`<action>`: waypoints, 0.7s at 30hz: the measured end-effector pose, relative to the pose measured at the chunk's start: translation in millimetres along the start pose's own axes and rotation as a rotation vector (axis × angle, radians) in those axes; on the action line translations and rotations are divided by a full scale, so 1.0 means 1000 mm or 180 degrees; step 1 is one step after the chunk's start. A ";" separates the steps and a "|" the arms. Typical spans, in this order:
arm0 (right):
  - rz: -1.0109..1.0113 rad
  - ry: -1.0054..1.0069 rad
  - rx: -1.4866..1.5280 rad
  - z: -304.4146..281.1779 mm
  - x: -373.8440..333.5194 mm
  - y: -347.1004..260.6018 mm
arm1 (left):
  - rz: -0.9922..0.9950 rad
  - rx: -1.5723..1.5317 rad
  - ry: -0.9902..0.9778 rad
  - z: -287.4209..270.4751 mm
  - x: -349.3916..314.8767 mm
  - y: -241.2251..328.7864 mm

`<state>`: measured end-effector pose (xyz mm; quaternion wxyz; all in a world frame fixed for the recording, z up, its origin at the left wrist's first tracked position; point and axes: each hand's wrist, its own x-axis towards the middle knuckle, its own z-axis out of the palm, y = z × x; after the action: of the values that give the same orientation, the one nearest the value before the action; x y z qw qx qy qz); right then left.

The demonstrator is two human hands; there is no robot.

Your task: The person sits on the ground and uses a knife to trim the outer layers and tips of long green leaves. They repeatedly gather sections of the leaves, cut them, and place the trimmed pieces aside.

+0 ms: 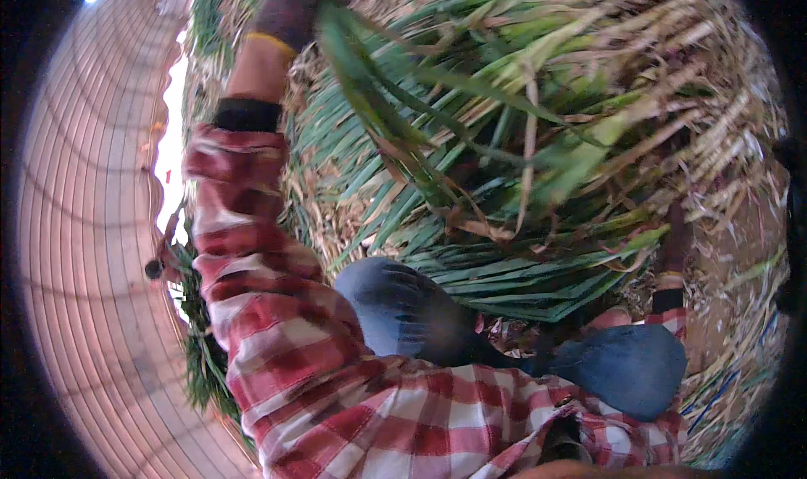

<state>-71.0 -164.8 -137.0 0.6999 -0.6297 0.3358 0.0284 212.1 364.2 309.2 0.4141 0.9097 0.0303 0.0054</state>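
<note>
My left hand (303, 8), in a dark glove with a yellow cuff edge, reaches out to the top of the head view. Its fingers close around a bunch of long green leaves (357, 84), onion-like and blurred by motion, that trails down to the right. Beneath it spreads a broad heap of similar green leaves (521, 281), mixed with dry, straw-coloured ones. At the right, my right hand (677, 239), also in a dark glove, is down beside the pale stalk ends of the heap. Its fingers are hard to make out.
My bent knees in blue jeans (395, 306) are close to the heap's near edge. Dry stalks and litter (731, 252) cover the ground at right. A ribbed, curved wall or sheet (92, 227) rises at left, with more green leaves (206, 365) along its foot.
</note>
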 end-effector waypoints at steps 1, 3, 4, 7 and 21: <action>0.0424 0.0244 0.0516 0.020 -0.029 -0.036 | -0.0181 0.0071 0.0358 -0.045 -0.012 -0.026; -0.0481 0.0085 -0.0993 -0.007 -0.031 -0.039 | -0.0353 0.0385 0.0955 -0.124 -0.034 -0.050; -0.0924 -0.0045 -0.1705 -0.018 -0.030 -0.034 | -0.0454 0.0698 0.1187 -0.160 -0.057 -0.061; -0.0799 -0.0283 -0.1695 -0.018 -0.027 -0.025 | -0.1022 0.1718 0.1671 -0.244 -0.147 -0.074; -0.1054 -0.0332 -0.1423 0.043 -0.037 -0.072 | -0.2053 0.3997 -0.0230 -0.206 -0.360 -0.262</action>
<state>-47.7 -126.6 -57.1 0.5551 -0.8124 0.1774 0.0193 -167.8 669.6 252.5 -0.2072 0.9219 0.2819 -0.1663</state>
